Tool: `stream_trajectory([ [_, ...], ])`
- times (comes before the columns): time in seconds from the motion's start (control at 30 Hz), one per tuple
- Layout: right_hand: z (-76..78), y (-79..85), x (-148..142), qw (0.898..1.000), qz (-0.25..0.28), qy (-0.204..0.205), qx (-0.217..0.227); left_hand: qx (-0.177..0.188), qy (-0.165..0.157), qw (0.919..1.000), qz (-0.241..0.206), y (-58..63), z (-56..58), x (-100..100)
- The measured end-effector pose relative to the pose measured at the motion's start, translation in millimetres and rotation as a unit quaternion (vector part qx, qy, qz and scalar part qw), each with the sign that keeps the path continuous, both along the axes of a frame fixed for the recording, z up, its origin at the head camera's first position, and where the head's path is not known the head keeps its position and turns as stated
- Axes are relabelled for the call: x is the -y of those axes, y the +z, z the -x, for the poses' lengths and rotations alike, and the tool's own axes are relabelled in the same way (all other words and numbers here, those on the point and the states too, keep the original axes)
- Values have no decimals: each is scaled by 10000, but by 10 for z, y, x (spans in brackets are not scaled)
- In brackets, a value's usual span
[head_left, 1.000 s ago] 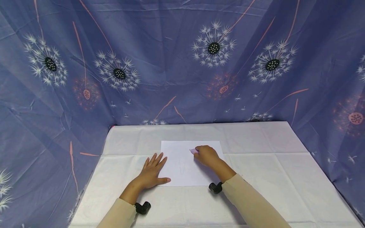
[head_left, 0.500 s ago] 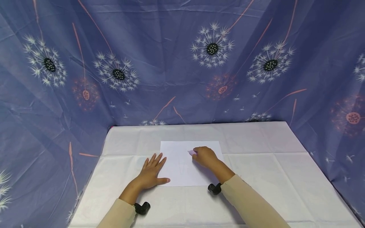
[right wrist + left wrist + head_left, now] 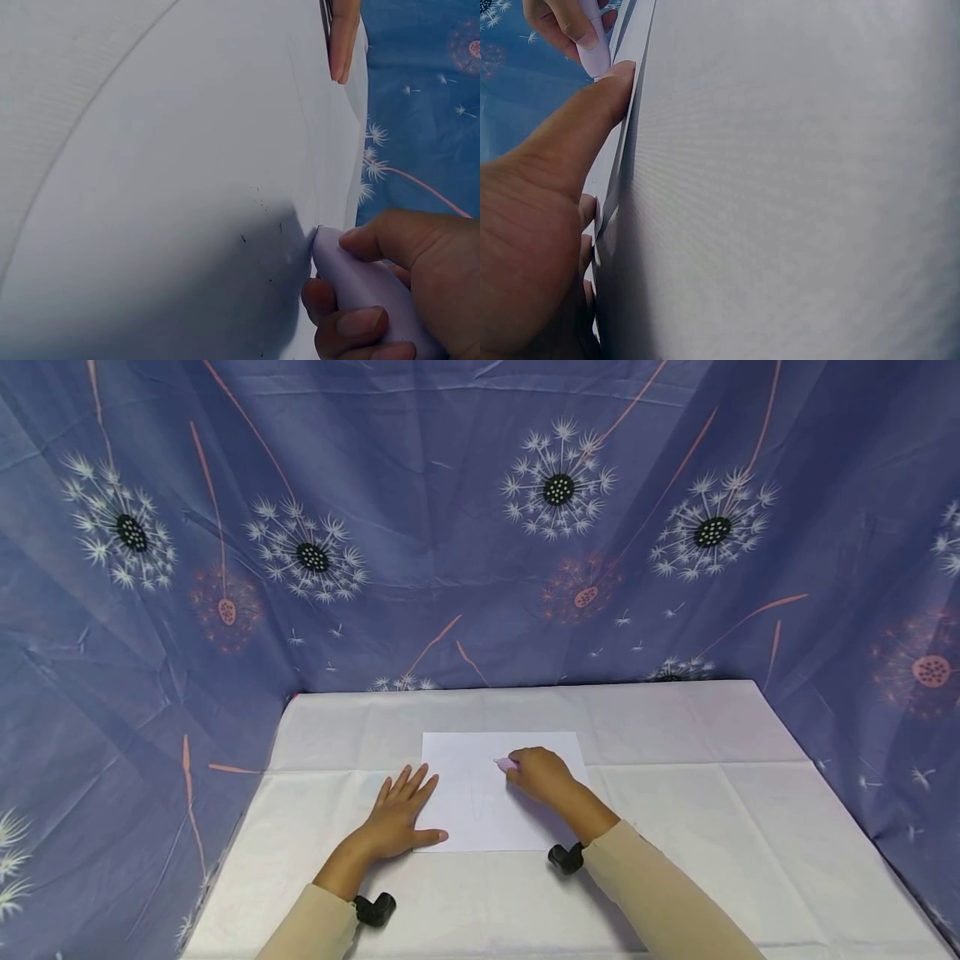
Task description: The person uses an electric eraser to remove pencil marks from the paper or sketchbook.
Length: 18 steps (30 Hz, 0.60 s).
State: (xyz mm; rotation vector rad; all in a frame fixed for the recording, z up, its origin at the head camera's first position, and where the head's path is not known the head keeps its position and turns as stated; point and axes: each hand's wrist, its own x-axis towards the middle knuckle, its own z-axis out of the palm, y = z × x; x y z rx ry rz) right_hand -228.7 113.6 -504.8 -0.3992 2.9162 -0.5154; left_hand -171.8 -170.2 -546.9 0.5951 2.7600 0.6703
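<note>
A sheet of white paper lies on the white-covered table. My left hand rests flat across its left edge, fingers spread and thumb near the lower edge. Over the paper's right half, my right hand grips a smooth lilac handheld tool with a rounded, tapered body. Thumb and curled fingers wrap it in the right wrist view, and its small tip meets the paper, partly in shadow. What kind of tool it is I cannot tell. Faint thin lines and several dark specks show on the sheet near the tip.
White cloth with fold creases covers the table. Blue dandelion-print fabric hangs behind and at both sides. A black wrist-worn device sits by the left wrist, another black device by the right.
My right hand has shifted slightly left and toward me with the lilac tool, then stayed nearly still over the last half second. The left hand keeps its place on the paper.
</note>
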Motion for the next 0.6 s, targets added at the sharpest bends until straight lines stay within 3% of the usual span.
stream_trajectory([
  [0.23,-17,-8,1,9996,118,110,235,-9,-14,10000,80,7,-5,2],
  [0.47,-7,0,-1,10000,47,77,-19,25,-11,10000,32,28,-11,-8],
  [0.6,-13,19,8,9998,103,89,152,-3,-17,10000,47,21,-11,-10],
])
